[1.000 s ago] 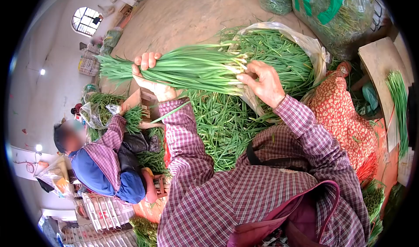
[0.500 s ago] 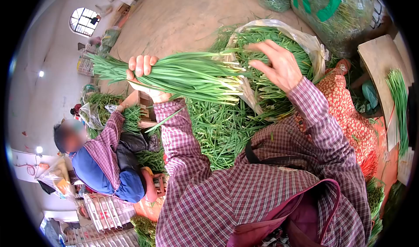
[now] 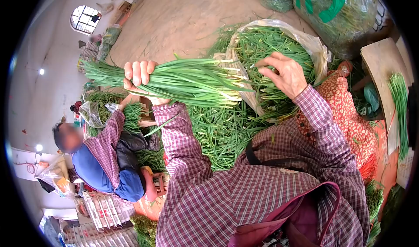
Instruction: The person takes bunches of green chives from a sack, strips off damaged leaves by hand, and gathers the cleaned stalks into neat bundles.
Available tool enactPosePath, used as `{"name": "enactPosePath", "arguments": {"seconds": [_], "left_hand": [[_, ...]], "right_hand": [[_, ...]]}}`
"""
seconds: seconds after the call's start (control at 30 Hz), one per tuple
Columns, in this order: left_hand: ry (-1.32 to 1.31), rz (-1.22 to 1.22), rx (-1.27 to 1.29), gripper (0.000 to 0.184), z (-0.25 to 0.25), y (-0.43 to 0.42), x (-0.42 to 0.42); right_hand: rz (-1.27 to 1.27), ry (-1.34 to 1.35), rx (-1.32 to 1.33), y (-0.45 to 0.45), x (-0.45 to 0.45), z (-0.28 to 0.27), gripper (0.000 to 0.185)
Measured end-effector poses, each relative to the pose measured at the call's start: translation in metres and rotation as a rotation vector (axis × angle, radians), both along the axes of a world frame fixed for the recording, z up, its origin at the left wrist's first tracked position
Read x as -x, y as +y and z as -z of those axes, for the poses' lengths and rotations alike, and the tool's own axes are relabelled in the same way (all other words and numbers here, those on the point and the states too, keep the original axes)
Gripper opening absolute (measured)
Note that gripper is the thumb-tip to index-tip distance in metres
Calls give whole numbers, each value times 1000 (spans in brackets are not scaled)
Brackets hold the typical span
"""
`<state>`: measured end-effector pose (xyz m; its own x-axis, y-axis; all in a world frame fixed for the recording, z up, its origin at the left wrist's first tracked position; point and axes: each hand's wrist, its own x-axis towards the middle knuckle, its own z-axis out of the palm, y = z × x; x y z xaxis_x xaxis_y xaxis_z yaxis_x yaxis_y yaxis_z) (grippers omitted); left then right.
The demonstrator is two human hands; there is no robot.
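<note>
My left hand (image 3: pixel 140 79) is wrapped round a bundle of long green stalks (image 3: pixel 192 82), held level with the leafy tips to the left and the pale ends to the right. To the right of those pale ends, my right hand (image 3: pixel 286 74) is raised apart from the bundle, thumb and forefinger curled near each other; whether anything small is between them I cannot make out. Under it lies an open clear plastic bag (image 3: pixel 321 50) full of green stalks. Loose stalks (image 3: pixel 218 133) are heaped below the bundle, in front of my body.
A co-worker (image 3: pixel 102 159) sits at the left beside more greens. Stuffed plastic bags (image 3: pixel 345 24) stand at the top right. On the right, a small bunch (image 3: pixel 398 111) lies by a wooden board (image 3: pixel 379 63). Red patterned cloth (image 3: pixel 338 116) covers something beside the open bag.
My right hand has left the pale ends of the bundle and moved right, over the open bag. My left hand has shifted slightly left and down with the bundle.
</note>
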<state>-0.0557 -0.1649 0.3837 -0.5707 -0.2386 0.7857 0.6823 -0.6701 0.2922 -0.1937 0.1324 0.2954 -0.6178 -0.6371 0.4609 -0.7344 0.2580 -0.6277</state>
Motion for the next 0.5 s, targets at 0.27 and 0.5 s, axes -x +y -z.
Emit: {"name": "enactPosePath", "arguments": {"seconds": [0.27,0.5], "left_hand": [[86,71,106,12,-3,14,9],[60,42,107,11,4,10,11]], "right_hand": [[-147,-105,251,-46,-30,-23,16],[-75,-26,268,-48,-28,-10,13]]}}
